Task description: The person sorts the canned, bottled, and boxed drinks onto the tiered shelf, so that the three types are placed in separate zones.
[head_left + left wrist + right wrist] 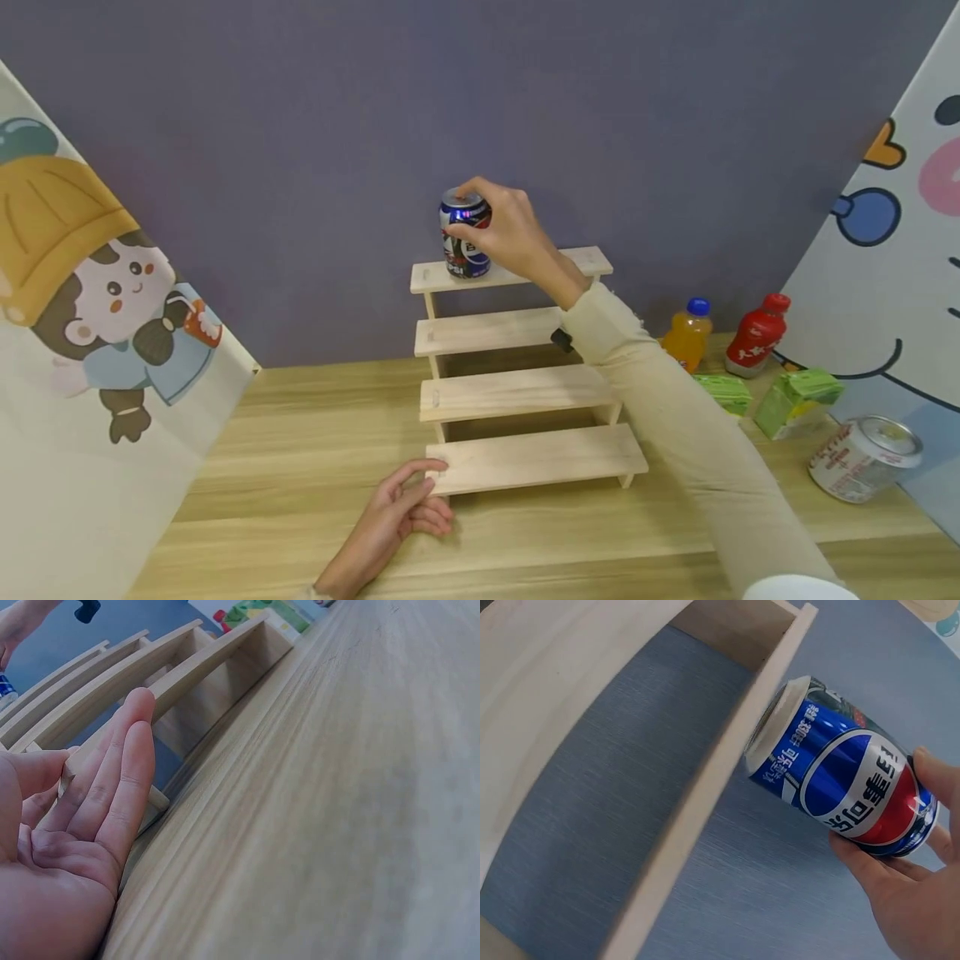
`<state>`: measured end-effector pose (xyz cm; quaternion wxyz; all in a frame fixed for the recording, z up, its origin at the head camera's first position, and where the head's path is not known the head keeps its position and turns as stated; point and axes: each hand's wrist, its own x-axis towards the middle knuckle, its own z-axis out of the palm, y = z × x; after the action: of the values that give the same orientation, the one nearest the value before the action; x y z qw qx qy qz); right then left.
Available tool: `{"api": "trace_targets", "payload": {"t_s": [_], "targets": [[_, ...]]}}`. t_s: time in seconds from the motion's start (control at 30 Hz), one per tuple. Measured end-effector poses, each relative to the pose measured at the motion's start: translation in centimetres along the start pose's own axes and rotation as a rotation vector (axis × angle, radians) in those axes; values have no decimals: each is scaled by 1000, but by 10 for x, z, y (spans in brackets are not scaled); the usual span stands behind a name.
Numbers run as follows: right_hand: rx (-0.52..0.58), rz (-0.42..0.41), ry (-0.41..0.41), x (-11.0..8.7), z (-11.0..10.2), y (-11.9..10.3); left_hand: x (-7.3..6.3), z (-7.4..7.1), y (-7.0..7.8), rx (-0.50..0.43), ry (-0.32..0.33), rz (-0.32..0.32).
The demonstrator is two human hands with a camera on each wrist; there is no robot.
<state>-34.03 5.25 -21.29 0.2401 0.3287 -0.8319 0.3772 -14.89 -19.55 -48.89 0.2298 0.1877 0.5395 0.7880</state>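
Observation:
A blue Pepsi can stands upright at the left part of the top step of a wooden stepped rack. Its base appears to meet that step. My right hand holds the can near its upper end, thumb on one side and fingers on the other. Down at the rack's lowest step, my left hand pinches the left end of the board between thumb and index finger. In the left wrist view, the other fingers of the left hand extend beside the board, close to the tabletop.
Right of the rack stand an orange drink bottle, a red bottle, two green cartons and a white can. A grey-blue wall rises behind the rack, with printed panels at the sides.

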Motion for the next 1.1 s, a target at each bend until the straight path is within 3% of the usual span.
{"api": "trace_targets", "payload": {"t_s": [0.2,0.4,0.93,1.1], "targets": [[-1,25,34,1,6,10,1,0,0,2,19,-4],[-15,13,74,4,13,14,2,-3,4,12,-24,29],[-96,-5,-1,-2,8,15,4,-4,6,33,-4,20],[-78,-43,57,-9,2,14,3,-3,7,27,-4,20]]}}
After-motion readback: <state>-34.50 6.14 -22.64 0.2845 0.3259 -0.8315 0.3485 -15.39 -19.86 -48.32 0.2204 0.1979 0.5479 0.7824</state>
